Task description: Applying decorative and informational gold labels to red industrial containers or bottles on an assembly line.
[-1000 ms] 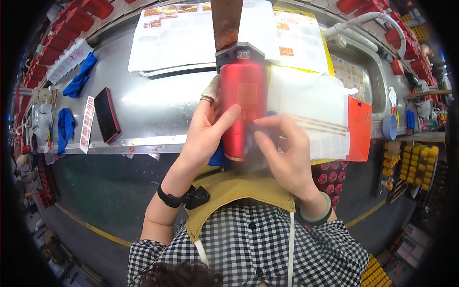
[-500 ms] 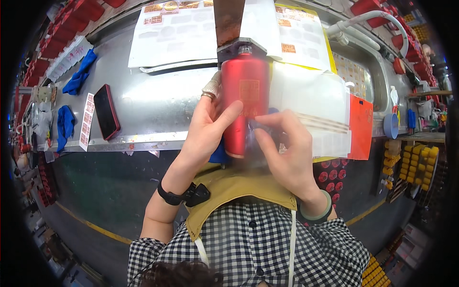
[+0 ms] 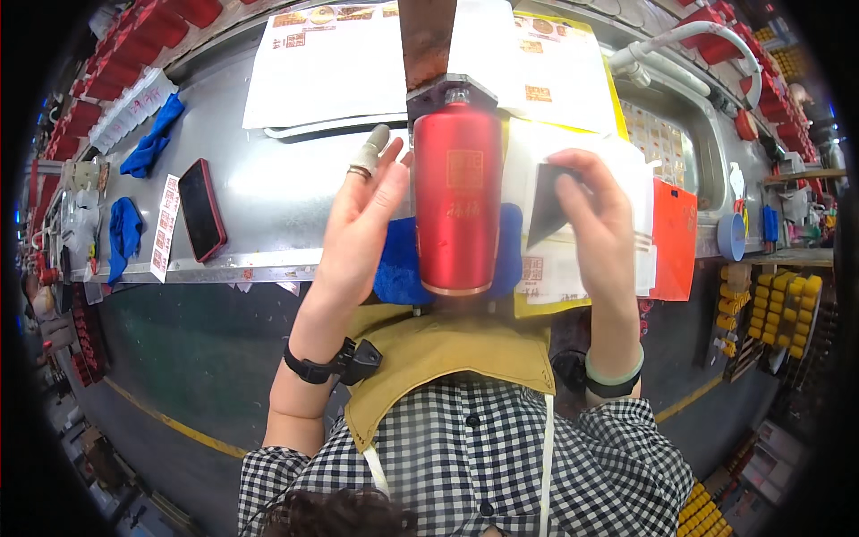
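Observation:
A glossy red bottle (image 3: pixel 458 237) lies with its neck pointing away from me, against a dark metal bracket (image 3: pixel 452 91). It carries gold markings, and its near end rests over a blue cloth (image 3: pixel 394 268). My left hand (image 3: pixel 358 219) is just left of the bottle, apart from it, with fingers spread and nothing in them. A pale cover sits on one of its fingertips. To the right of the bottle, my right hand (image 3: pixel 595 215) pinches a thin dark grey flat piece (image 3: pixel 548 210) with a pointed lower corner, like a scraper.
Sticker sheets (image 3: pixel 327 76) lie at the far side, and more papers (image 3: pixel 564 277) sit at right. A phone (image 3: pixel 202 210), a sticker strip (image 3: pixel 165 228) and blue cloths (image 3: pixel 123 233) are at left. Beyond a red-orange card (image 3: pixel 673 242) is a sink (image 3: pixel 667 143) with a pipe (image 3: pixel 684 36).
My left hand has let go of the bottle and moved left, opening. My right hand has moved right and away from the bottle; the dark flat piece now shows in it.

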Available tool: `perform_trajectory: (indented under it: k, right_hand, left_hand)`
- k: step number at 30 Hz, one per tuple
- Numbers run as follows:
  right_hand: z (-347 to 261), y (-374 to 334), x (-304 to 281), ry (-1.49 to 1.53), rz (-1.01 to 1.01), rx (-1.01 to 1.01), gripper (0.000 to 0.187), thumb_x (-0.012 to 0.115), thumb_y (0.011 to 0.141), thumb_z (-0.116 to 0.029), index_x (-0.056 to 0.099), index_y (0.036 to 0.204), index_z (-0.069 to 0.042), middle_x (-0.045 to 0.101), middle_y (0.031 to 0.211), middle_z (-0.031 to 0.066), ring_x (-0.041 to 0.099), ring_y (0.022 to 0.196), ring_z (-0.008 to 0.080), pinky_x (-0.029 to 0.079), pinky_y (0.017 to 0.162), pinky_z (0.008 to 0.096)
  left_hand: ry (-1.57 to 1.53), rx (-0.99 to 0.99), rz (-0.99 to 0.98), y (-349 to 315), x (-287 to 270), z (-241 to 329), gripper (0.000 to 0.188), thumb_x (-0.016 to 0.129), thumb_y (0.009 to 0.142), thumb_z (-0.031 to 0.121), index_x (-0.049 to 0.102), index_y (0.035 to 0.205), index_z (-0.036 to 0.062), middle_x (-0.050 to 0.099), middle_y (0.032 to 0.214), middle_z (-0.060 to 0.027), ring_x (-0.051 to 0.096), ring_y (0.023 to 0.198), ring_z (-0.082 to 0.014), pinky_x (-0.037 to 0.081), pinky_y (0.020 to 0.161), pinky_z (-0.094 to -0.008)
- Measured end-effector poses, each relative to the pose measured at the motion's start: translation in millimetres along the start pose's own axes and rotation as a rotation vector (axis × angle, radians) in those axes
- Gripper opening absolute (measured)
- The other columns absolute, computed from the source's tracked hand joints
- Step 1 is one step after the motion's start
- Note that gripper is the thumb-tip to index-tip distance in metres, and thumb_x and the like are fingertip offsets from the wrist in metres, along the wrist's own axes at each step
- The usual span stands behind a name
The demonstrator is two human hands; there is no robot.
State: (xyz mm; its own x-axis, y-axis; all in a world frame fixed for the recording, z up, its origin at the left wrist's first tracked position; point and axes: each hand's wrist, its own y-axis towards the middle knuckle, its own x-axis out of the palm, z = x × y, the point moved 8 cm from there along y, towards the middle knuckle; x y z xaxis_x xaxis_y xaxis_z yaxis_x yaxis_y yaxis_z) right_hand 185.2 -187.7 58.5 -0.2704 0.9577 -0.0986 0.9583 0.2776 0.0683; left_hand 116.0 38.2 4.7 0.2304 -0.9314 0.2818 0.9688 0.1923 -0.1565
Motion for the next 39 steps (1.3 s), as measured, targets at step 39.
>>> perform_trajectory:
  k: [39]
  right_hand:
    - [-76,-47,85,-0.743,-0.559,-0.927,0.027,0.071,0.073,-0.006,0.077,0.099,-0.013,0.077,0.098,-0.0006,0.065,0.083,0.0183,0.047,0.075,0.0345]
  left_hand:
    - [-0.246,-0.049,-0.049,0,4,-34,0.066,0.034,0.116,0.042,0.021,0.164,-0.0017,0.032,0.168,-0.0152,0.031,0.155,-0.0226,0.023,0.127,-0.0374]
